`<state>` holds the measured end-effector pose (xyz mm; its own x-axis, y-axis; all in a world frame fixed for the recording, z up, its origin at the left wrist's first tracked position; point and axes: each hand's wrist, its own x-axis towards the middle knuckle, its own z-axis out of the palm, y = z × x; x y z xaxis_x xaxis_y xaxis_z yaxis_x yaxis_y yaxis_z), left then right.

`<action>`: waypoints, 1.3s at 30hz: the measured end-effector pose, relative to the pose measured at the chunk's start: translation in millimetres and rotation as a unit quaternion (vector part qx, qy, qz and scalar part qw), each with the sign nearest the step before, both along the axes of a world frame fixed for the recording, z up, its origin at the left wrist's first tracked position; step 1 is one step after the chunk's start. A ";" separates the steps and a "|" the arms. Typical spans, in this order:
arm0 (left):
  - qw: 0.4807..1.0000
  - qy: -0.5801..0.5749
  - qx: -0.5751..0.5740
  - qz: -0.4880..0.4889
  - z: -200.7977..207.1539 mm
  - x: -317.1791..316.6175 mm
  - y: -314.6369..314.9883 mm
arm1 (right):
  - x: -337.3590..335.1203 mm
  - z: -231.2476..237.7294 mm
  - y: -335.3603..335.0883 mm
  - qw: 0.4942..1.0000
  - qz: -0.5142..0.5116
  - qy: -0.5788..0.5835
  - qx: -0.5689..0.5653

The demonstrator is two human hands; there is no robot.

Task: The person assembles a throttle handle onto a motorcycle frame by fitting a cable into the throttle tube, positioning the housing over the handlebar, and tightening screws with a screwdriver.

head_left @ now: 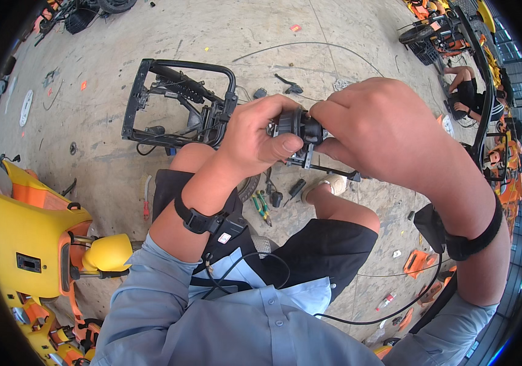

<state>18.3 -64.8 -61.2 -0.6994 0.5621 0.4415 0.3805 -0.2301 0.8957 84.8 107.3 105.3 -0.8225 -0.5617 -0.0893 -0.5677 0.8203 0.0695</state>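
A black round ribbed part (300, 125) sits between my hands, above a black metal vehicle frame (232, 91). My left hand (258, 134) is closed round its left side, thumb pressed along the lower edge. From the right, my right hand (374, 125) closes on its other end; most of those fingers are hidden behind the back of the hand. A metal bracket (302, 157) shows just below the part. A shock absorber spring (178, 88) lies inside the frame.
Green-handled pliers (261, 207), a red screwdriver (146, 198) and a black brake lever (288, 83) lie on the concrete floor. Yellow scooter bodywork (23, 244) stands at left. Another person (471, 100) sits at far right. A cable (389, 317) hangs near my right arm.
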 end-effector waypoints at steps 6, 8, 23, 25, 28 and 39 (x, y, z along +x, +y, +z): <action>0.999 -0.040 0.007 -0.030 4.2 3.0 -1.1 | 1.1 -1.9 -0.4 1.000 -0.007 -0.015 0.000; 0.999 -0.029 0.006 -0.023 2.7 2.5 -2.2 | 0.1 -2.6 -1.7 1.000 -0.005 -0.014 -0.003; 0.993 -0.109 -0.003 -0.035 -3.7 12.0 7.4 | 1.3 -5.6 -0.7 1.000 -0.001 -0.015 0.015; 0.994 -0.103 -0.003 -0.032 -3.7 12.3 8.5 | 0.4 -5.8 -0.6 1.000 0.010 -0.001 0.000; 0.989 -0.144 0.000 -0.025 2.8 17.0 8.9 | 0.3 -5.4 -1.2 1.000 0.009 0.001 0.005; 0.952 -0.290 -0.037 -0.088 7.0 19.7 9.8 | 3.1 -6.5 0.1 0.999 -0.005 -0.021 0.034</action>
